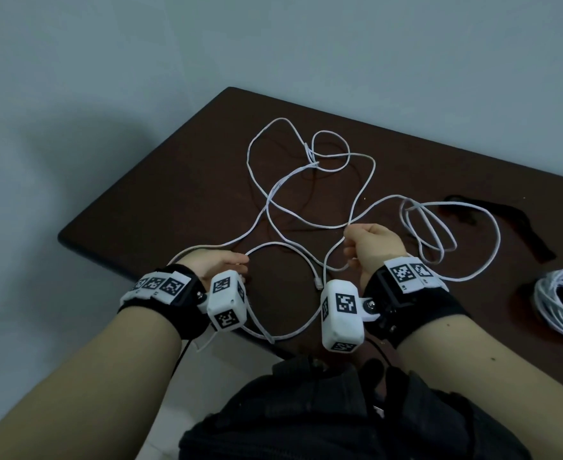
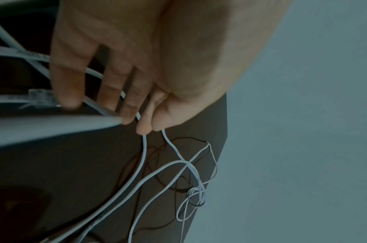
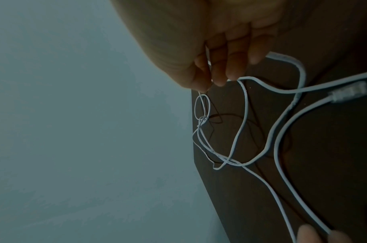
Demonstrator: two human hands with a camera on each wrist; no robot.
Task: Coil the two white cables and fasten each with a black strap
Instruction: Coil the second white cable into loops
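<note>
Two cables: both are white, one loose and one already wound up.
Loose cable [image 1: 361, 180]: it is thin and long. It lies in big messy loops on the brown table [image 1: 174, 180]. The loops cross each other near the middle and far side of the table. Part of it is lifted up between the two hands.
Plug [image 1: 318, 283]: a small clear plug sits at one end of the loose cable, between the two wrists near the front edge of the table.
Wound cable [image 1: 559, 303]: it is a neat white bundle at the right edge of the table, well apart from the loose one. A dark thing shows in its middle, but I cannot tell what it is.
Black strap [image 1: 506, 224]: it lies flat on the table, past the right hand and near the small loops.
Left hand [image 1: 213, 262]: thumb and first finger pinch the loose cable. The other fingers [image 2: 114, 82] are straight and a little spread, with the cable running behind them.
Right hand [image 1: 373, 244]: fingers are curled in, and thumb and first finger pinch the loose cable. Another bit of cable loops by the fingertips [image 3: 233, 72].
Wrists: each one has a black band with a white box on it.
</note>
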